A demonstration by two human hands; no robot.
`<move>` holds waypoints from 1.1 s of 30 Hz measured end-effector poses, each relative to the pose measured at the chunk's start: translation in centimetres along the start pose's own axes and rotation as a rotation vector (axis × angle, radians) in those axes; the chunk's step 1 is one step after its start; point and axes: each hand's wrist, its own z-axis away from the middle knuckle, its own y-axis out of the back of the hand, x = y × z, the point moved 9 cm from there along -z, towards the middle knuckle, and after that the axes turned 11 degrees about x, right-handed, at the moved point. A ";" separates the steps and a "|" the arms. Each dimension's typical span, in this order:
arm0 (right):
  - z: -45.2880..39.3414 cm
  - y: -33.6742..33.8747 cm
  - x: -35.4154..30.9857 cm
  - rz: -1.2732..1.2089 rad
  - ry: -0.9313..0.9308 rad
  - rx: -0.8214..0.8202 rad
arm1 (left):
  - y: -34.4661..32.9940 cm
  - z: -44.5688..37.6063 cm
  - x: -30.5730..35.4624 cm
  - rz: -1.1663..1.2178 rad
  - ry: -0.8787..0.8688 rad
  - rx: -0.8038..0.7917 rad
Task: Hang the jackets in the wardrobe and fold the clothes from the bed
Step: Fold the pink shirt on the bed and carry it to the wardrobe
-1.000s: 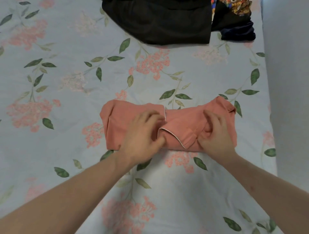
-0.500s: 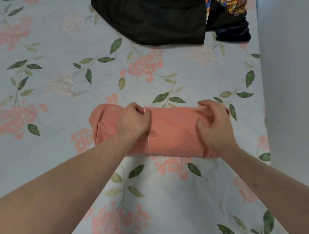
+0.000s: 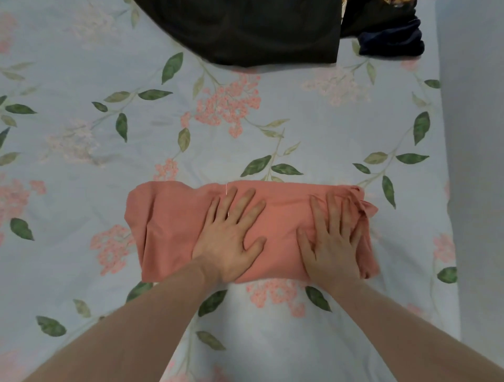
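A salmon-pink garment [image 3: 169, 231] lies folded into a wide rectangle on the floral bed sheet [image 3: 81, 163]. My left hand [image 3: 231, 237] presses flat on its middle with fingers spread and straight. My right hand [image 3: 331, 240] lies flat on its right part, fingers straight, reaching the bunched right edge. A black garment [image 3: 259, 30] sits at the far edge of the bed, and a dark navy folded piece [image 3: 392, 41] lies beside it to the right.
A pale grey wall or panel [image 3: 474, 163] runs along the bed's right side. A bit of colourful patterned cloth [image 3: 401, 2] peeks in at the top right, behind the navy piece.
Both hands rolled the near edge of the pink garment over and away, closing the fold. They have let go of the cloth and now lie flat on top of it.
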 end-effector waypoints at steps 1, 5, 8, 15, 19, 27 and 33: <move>0.0 -0.3 0.2 -0.002 -0.001 0.017 | -0.2 -0.3 -0.1 0.008 -0.001 0.007; -0.2 -1.2 0.8 -0.033 -0.008 0.062 | -0.6 -0.6 -0.4 0.057 -0.024 0.055; -0.4 -1.4 0.9 -0.040 0.008 0.088 | -0.9 -0.8 -0.4 0.076 -0.033 0.056; -0.9 -1.8 0.7 -0.054 0.023 0.098 | -1.1 -1.1 -0.7 0.078 -0.036 0.081; -0.7 -1.7 0.8 -0.048 0.030 0.088 | -1.0 -1.1 -0.7 0.084 -0.037 0.088; -0.8 1.6 1.7 -0.283 -0.030 0.061 | -0.7 -1.0 -0.7 0.082 -0.034 0.112; -1.0 4.3 7.5 -0.293 -0.505 0.118 | -0.8 -0.7 -0.8 0.062 -0.013 0.068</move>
